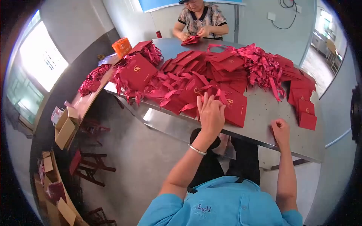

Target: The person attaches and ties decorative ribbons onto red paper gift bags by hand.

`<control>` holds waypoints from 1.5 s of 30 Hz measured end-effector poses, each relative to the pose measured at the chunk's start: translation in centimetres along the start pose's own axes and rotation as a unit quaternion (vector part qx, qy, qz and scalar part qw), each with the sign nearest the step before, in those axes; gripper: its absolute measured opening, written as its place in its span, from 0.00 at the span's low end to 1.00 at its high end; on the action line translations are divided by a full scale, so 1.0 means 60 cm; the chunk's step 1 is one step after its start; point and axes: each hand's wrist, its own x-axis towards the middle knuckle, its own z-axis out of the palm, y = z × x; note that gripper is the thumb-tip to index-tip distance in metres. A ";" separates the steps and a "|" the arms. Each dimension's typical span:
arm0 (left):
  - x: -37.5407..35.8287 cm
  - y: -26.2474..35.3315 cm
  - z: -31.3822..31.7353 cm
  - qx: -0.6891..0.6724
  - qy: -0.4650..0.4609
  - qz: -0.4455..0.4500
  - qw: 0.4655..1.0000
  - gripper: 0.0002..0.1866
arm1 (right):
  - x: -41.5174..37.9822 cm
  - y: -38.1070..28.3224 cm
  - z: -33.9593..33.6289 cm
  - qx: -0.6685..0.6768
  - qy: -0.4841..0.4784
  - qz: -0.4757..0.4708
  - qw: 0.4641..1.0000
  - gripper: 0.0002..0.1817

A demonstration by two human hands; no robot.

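My left hand (212, 113) reaches over the near edge of a heap of flat red gift bags (188, 94) with gold lettering and pink-red ribbon handles. Its fingers are spread and bent at the ribbons, and I see nothing gripped in them. Just beside it, one red bag (236, 109) lies flat with its gold logo facing up. My right hand (280, 131) rests curled at the front edge of the metal table (264, 113). Those fingers are closed, and whatever may be inside them is hidden.
A person (201, 22) across the table handles a red bag (190, 40). More red bags (305, 113) lie at the right end. An orange container (121, 47) stands at the back left. Wooden stools (92, 165) and cardboard boxes (67, 130) are on the left.
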 end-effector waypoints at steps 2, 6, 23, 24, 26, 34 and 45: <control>0.002 0.020 -0.007 0.042 -0.004 0.014 0.999 0.09 | -0.003 0.003 -0.003 -0.048 0.010 -0.063 0.997 0.07; -0.029 0.041 -0.063 -0.037 0.030 -0.008 0.999 0.12 | -0.035 -0.076 0.022 -0.167 -0.049 -0.126 0.977 0.22; -0.050 0.029 -0.028 -0.239 -0.210 -0.297 0.900 0.12 | 0.036 -0.150 0.154 -0.127 -0.193 -0.253 0.940 0.50; -0.043 0.034 -0.028 -0.231 -0.210 -0.291 0.904 0.13 | 0.036 -0.149 0.153 -0.122 -0.183 -0.260 0.940 0.47; -0.034 0.043 -0.030 -0.219 -0.212 -0.287 0.908 0.13 | 0.033 -0.151 0.150 -0.112 -0.176 -0.265 0.942 0.45; -0.008 0.071 -0.002 -0.233 -0.177 -0.241 0.926 0.11 | 0.028 -0.140 0.149 -0.075 -0.173 -0.279 0.942 0.44; 0.085 -0.037 -0.098 -0.163 -0.037 -0.286 0.944 0.08 | 0.022 -0.129 0.149 0.003 -0.144 -0.228 0.963 0.45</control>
